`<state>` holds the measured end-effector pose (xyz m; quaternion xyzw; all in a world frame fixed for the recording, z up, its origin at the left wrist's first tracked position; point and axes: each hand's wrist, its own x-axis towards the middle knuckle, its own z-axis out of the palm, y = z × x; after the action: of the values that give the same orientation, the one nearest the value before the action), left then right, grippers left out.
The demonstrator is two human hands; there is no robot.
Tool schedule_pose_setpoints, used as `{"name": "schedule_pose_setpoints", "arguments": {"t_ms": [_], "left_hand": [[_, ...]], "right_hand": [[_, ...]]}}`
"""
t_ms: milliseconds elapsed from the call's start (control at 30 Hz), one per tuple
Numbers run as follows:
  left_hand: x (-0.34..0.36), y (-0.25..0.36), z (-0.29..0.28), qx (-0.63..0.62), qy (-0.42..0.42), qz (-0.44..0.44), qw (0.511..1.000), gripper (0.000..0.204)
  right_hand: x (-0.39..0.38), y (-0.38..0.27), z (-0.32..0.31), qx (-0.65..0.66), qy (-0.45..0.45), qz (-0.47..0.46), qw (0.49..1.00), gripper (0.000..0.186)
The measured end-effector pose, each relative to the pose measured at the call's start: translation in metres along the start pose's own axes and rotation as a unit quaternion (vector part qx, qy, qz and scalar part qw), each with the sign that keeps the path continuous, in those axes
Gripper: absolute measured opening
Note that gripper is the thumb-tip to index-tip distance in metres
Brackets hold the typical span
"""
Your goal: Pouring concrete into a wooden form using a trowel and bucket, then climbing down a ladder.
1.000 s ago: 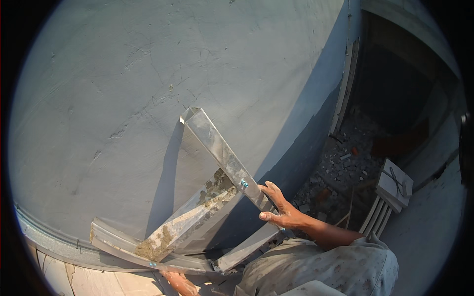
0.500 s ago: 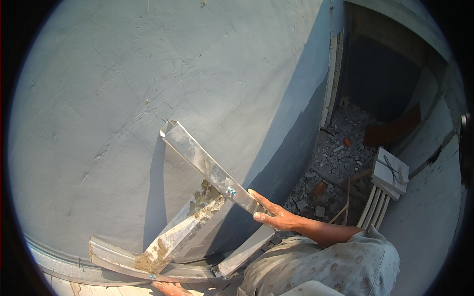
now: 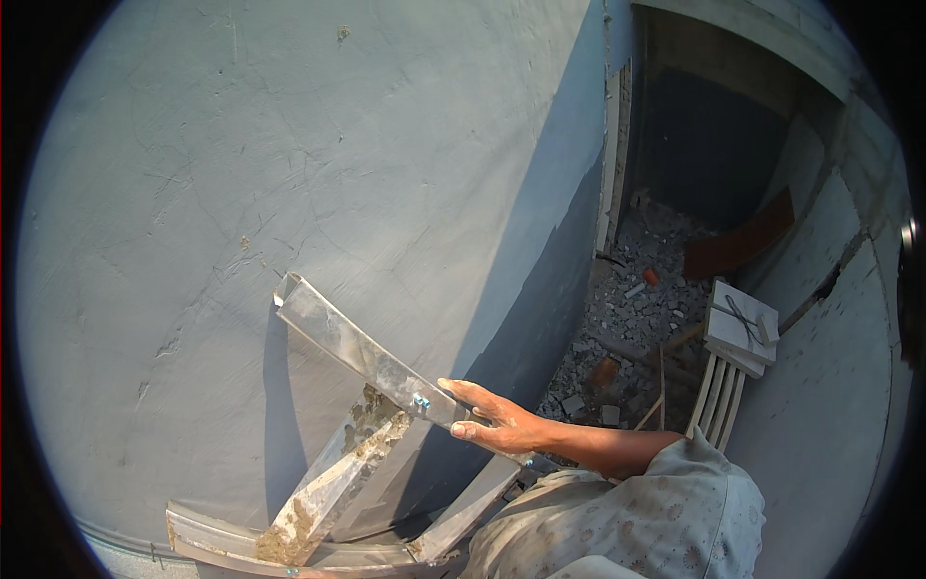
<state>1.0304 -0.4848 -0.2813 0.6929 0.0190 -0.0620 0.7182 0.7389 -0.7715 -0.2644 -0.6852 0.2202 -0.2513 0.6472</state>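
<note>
A silvery metal frame made of box-section bars stands against the grey wall. Its upper bar (image 3: pixel 362 357) slants down to the right, with a blue-headed bolt (image 3: pixel 421 400) near the middle. Crusted mortar coats the slanting crosspiece (image 3: pixel 338 482), which runs down to a bottom rail (image 3: pixel 217 540). My right hand (image 3: pixel 497 422) grips the lower right end of the upper bar, thumb on the near side and fingers over the far side; its fingertips are partly hidden. My left hand is out of the picture.
A grey plastered wall (image 3: pixel 386 174) fills the left and middle. To the right, broken rubble (image 3: pixel 632 309) covers the ground of a narrow recess, with a rusty-brown curved sheet (image 3: pixel 738 241). A white stool-like piece with slatted legs (image 3: pixel 738 328) stands by the right wall (image 3: pixel 820 357).
The view has shifted, so the frame and wall appear lower and further left. My left hand, earlier at the bottom rail, has gone out of view. My right hand keeps its hold.
</note>
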Motion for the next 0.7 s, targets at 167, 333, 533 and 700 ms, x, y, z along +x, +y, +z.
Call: {"name": "schedule_pose_setpoints", "arguments": {"t_ms": [167, 333, 533, 700], "left_hand": [[0.001, 0.002, 0.004, 0.004, -0.003, 0.000, 1.000, 0.092], [-0.002, 0.004, 0.007, 0.003, -0.008, -0.004, 1.000, 0.091], [-0.004, 0.000, 0.011, -0.003, -0.017, -0.010, 1.000, 0.090], [-0.001, 0.007, -0.021, -0.037, 0.011, 0.001, 0.999, 0.089]], "right_hand": [[-0.013, -0.005, 0.014, -0.013, 0.016, -0.035, 0.999, 0.093], [-0.006, -0.010, 0.001, -0.048, -0.017, 0.016, 0.999, 0.093], [-0.008, -0.007, -0.006, 0.051, 0.037, -0.029, 0.998, 0.090], [0.007, -0.025, 0.017, -0.177, 0.089, -0.078, 0.977, 0.090]]}}
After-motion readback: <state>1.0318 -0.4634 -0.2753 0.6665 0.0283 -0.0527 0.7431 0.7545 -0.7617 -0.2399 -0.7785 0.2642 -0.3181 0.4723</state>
